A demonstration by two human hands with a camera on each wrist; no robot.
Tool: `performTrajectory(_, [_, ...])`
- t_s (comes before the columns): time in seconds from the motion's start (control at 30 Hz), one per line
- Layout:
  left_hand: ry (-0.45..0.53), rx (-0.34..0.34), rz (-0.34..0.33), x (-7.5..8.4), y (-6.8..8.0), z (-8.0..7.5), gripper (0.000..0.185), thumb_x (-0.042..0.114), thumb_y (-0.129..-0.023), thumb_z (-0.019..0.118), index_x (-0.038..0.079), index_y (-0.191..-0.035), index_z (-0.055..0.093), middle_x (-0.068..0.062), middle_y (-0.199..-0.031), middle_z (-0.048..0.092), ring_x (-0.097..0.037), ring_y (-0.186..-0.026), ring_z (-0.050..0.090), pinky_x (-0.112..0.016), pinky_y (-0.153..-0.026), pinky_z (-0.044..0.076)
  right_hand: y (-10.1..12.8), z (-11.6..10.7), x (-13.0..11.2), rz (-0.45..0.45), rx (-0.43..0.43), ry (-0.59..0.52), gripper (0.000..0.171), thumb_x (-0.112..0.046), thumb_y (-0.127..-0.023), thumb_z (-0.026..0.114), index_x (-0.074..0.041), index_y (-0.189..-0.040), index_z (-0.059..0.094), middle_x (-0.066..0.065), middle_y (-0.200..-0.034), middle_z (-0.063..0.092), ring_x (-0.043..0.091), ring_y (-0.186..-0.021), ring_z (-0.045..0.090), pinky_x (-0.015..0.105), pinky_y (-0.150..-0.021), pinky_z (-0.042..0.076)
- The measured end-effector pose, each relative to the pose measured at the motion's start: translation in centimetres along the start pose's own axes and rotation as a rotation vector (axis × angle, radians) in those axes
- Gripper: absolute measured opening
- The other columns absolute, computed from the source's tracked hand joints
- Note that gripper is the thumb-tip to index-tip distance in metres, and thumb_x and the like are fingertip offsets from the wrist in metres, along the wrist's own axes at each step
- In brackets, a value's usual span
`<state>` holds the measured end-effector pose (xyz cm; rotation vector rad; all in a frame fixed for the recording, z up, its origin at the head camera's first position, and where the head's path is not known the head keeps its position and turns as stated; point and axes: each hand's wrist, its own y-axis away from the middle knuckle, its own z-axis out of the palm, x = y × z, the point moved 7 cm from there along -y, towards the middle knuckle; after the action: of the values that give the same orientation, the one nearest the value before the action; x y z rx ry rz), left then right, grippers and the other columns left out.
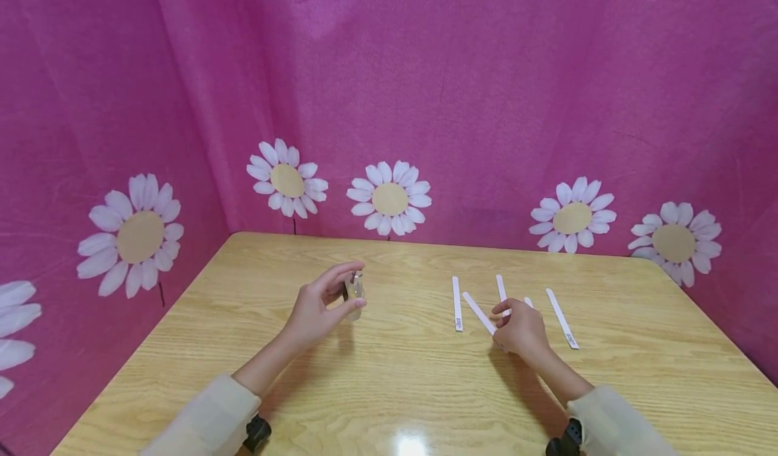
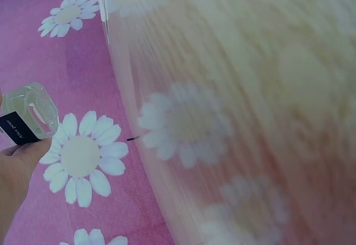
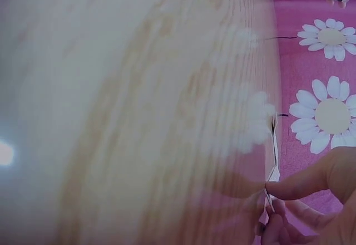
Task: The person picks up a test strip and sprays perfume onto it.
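My left hand (image 1: 319, 307) holds a small clear glass perfume bottle (image 1: 354, 295) upright above the table, thumb and fingers at its sides. In the left wrist view the bottle (image 2: 34, 108) shows a black label with white lettering. To the right, my right hand (image 1: 521, 327) is low over several white paper strips, pinching the near end of a slanted strip (image 1: 478, 312). The right wrist view has the thumb and a finger (image 3: 295, 185) meeting at that strip's end. One strip (image 1: 457, 304) lies left of this hand, another (image 1: 562, 319) right of it; others are partly hidden behind it.
The glossy wooden table (image 1: 401, 375) reflects a bright light near its front edge. A pink curtain (image 1: 462, 105) with large white daisies stands behind it and along the left side. Each wrist wears a black band (image 1: 258, 432) near the sleeve.
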<state>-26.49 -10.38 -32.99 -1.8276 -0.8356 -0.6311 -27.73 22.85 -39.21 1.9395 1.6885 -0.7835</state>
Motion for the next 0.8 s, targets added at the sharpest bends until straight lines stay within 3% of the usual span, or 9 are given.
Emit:
performTrajectory(0.3, [0.003, -0.001, 0.002, 0.09, -0.19, 0.04, 0.051, 0.005, -0.082, 0.073, 0.011, -0.130, 0.056, -0.015, -0.124, 0.067, -0.028, -0.116, 0.062, -0.039, -0.095, 0.053, -0.16, 0.12, -0.54, -0.049, 0.002, 0.097, 0.024, 0.003, -0.068, 0.055, 0.001, -0.087, 0.070, 0.002, -0.062, 0.061, 0.012, -0.054, 0.049, 0.021, -0.046, 0.038])
performTrajectory(0.47, [-0.006, -0.003, 0.005, -0.01, -0.14, 0.03, 0.050, 0.006, -0.083, 0.073, 0.011, -0.130, 0.056, -0.015, -0.124, 0.066, -0.029, -0.118, 0.061, -0.040, -0.095, 0.053, -0.10, 0.09, -0.61, -0.060, -0.003, 0.141, 0.018, -0.001, -0.071, 0.059, 0.000, -0.084, 0.073, 0.009, -0.071, 0.068, 0.020, -0.066, 0.055, 0.023, -0.053, 0.038])
performTrajectory(0.8, [-0.012, -0.008, -0.002, -0.07, -0.10, -0.09, 0.050, 0.008, -0.084, 0.072, 0.011, -0.131, 0.055, -0.014, -0.123, 0.067, -0.028, -0.116, 0.062, -0.040, -0.095, 0.054, 0.28, 0.09, -0.50, -0.037, -0.047, 0.051, 0.017, -0.004, -0.073, 0.063, 0.002, -0.087, 0.071, 0.004, -0.064, 0.067, 0.008, -0.054, 0.056, 0.022, -0.053, 0.043])
